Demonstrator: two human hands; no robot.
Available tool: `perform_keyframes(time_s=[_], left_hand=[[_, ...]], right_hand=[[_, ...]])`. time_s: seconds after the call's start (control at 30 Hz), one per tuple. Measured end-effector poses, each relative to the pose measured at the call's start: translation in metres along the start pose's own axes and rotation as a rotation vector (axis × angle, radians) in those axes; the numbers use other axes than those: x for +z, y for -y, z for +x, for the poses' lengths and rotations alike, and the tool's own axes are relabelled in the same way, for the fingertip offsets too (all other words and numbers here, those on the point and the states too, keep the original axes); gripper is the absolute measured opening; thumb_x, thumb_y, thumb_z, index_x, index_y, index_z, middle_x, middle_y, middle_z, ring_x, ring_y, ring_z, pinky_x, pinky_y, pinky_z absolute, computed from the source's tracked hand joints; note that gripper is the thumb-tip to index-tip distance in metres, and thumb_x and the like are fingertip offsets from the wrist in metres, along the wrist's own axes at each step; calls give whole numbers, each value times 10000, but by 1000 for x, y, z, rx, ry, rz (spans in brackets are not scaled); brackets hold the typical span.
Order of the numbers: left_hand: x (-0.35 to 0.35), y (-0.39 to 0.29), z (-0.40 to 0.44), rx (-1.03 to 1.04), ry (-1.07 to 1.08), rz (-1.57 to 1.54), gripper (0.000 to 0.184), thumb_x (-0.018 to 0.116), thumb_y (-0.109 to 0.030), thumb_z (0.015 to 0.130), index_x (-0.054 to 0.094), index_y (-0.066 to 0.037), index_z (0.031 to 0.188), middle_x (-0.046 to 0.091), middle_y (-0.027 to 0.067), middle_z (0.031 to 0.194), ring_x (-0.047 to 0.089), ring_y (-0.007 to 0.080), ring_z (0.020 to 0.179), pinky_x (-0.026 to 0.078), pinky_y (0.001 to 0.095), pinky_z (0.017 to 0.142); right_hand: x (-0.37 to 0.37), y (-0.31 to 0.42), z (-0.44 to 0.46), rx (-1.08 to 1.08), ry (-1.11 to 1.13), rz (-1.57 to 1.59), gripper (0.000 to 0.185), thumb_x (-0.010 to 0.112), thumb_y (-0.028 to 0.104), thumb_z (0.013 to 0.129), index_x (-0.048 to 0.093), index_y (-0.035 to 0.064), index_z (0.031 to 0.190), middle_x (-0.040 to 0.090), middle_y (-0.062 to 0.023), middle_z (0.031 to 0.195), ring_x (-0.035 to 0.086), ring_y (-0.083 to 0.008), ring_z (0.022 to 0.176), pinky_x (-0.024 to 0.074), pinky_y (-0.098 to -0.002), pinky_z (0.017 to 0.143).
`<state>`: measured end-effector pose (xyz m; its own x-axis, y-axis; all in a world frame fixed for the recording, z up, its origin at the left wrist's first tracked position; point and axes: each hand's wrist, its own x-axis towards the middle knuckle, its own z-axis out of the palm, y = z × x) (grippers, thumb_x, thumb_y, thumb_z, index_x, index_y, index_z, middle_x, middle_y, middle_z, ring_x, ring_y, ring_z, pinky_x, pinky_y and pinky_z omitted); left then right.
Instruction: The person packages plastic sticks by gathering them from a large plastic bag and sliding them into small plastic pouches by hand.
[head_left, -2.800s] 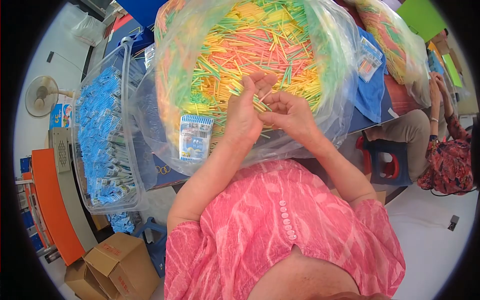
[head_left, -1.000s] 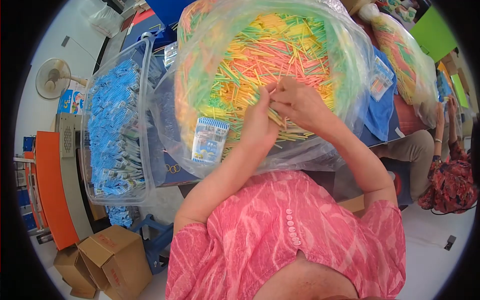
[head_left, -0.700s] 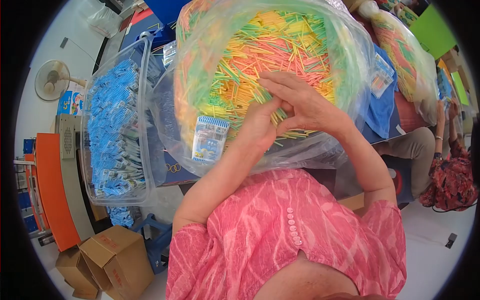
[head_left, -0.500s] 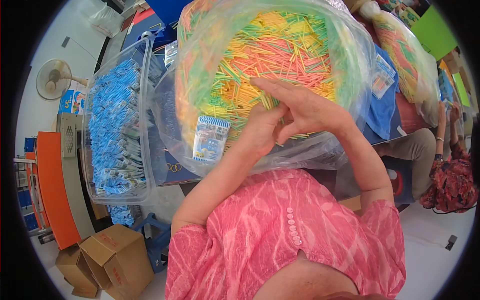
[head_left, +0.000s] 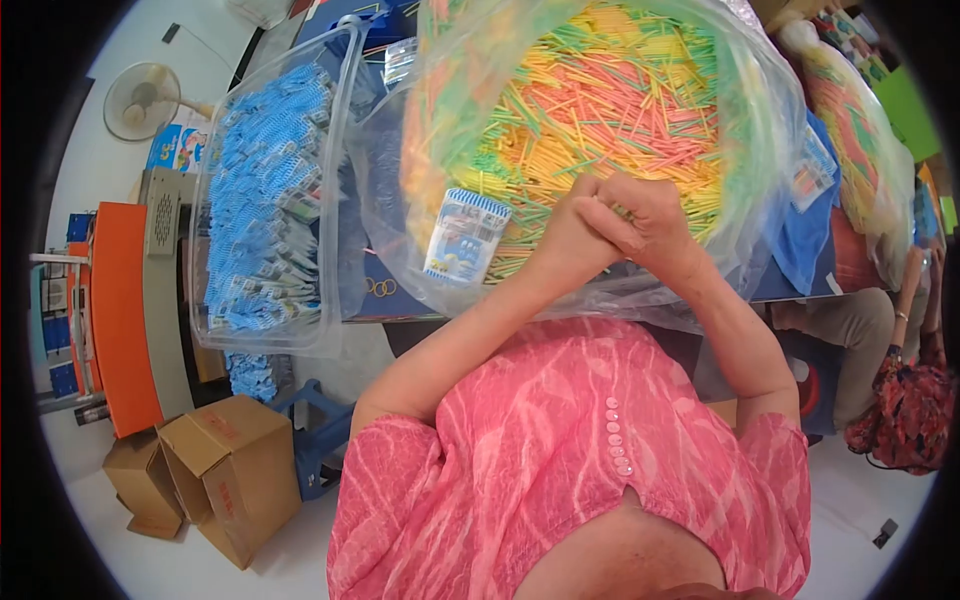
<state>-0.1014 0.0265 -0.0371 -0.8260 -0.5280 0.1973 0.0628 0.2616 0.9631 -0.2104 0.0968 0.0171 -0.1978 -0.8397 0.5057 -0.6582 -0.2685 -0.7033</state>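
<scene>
My left hand [head_left: 580, 232] and my right hand [head_left: 645, 215] are pressed together over a large clear plastic bag [head_left: 385, 190] full of thin coloured sticks [head_left: 620, 100] in pink, yellow, orange and green. Both hands have closed fingers, wrapped round a small bundle of sticks [head_left: 626, 214]. Only a sliver of it shows between the hands; the rest is hidden. Left of my left hand, a printed packet [head_left: 467, 236] with blue striped edges leans on the bag's front.
A clear plastic tub [head_left: 335, 200] heaped with blue-striped packets [head_left: 265, 170] stands at left. Rubber bands [head_left: 381, 287] lie on the blue table. A blue cloth [head_left: 803, 235] bears another packet. Cardboard boxes [head_left: 235, 470] sit on the floor. Another person's patterned sleeve [head_left: 900, 410] is at far right.
My right hand has gone from spread fingers to closed fingers against my left hand, covering most of the stick bundle that showed before. The whole view has shifted, with things appearing further right.
</scene>
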Motion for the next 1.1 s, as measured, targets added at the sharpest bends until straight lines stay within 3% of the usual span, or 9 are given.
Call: perform_keyframes(time_s=[0.07, 0.27, 0.47, 0.57, 0.77, 0.83, 0.9, 0.93, 1.1], left_hand=[[-12, -19, -7, -56, 143, 134, 483, 757, -134, 665, 523, -13, 1070, 585, 154, 900, 598, 295, 832, 476, 382, 717], [-89, -43, -57, 224, -297, 906, 535, 824, -171, 621, 563, -23, 1063, 580, 124, 890, 558, 292, 846, 442, 391, 759], [-116, -14, -80, -142, -392, 1063, 526, 837, -177, 581, 568, -27, 1008, 574, 125, 934, 531, 324, 881, 415, 411, 804], [-121, 0, -80, -321, -529, 608, 485, 838, -161, 584, 581, -25, 971, 595, 116, 935, 565, 301, 875, 423, 393, 809], [-123, -12, -83, 196, -631, 874, 260, 770, -51, 688, 619, -19, 897, 625, 109, 928, 604, 268, 865, 459, 351, 701], [-114, -18, -82, 66, -576, 532, 161, 687, -29, 812, 605, -13, 950, 647, 83, 953, 624, 198, 848, 480, 308, 699], [-96, -48, -62, -30, -466, 132, 137, 648, -49, 858, 595, -8, 977, 652, 73, 968, 618, 153, 860, 486, 285, 713], [-88, -58, -52, -134, -362, -238, 123, 610, -68, 904, 584, -2, 1004, 656, 63, 983, 612, 109, 872, 493, 261, 728], [-66, -54, -29, -222, -140, -433, 177, 563, -93, 941, 572, 15, 1081, 652, 41, 989, 580, 55, 901, 477, 217, 775]], right_hand=[[-1, -8, -6, 36, -49, -49, 257, 719, 205, 785, 548, 62, 657, 508, -83, 574, 508, -219, 475, 407, -326, 455], [13, -31, -48, -178, 71, -349, 290, 709, 100, 777, 480, 58, 604, 436, -83, 533, 450, -223, 442, 360, -349, 433], [11, -23, -37, -121, 53, -265, 283, 715, 69, 764, 474, 54, 616, 432, -89, 534, 476, -247, 463, 361, -358, 438], [9, -16, -32, -124, 39, -245, 278, 722, 68, 759, 483, 50, 618, 437, -89, 535, 477, -249, 462, 364, -356, 440], [12, -13, -21, 58, 53, -66, 258, 723, 119, 771, 511, 37, 648, 437, -64, 537, 473, -161, 459, 344, -315, 430], [8, -4, -4, 224, 57, 53, 256, 721, 158, 782, 527, 35, 670, 438, -35, 535, 473, -123, 468, 337, -294, 426], [0, -1, 13, 734, 333, 592, 249, 702, 258, 803, 571, 64, 719, 466, 40, 572, 451, -56, 496, 320, -234, 425], [-2, -5, 15, 739, 317, 574, 249, 702, 258, 803, 571, 64, 719, 466, 40, 572, 451, -56, 496, 320, -234, 425], [-4, -7, 15, 726, 397, 749, 235, 693, 326, 820, 669, 94, 848, 516, 69, 626, 379, -2, 475, 262, -183, 412]])
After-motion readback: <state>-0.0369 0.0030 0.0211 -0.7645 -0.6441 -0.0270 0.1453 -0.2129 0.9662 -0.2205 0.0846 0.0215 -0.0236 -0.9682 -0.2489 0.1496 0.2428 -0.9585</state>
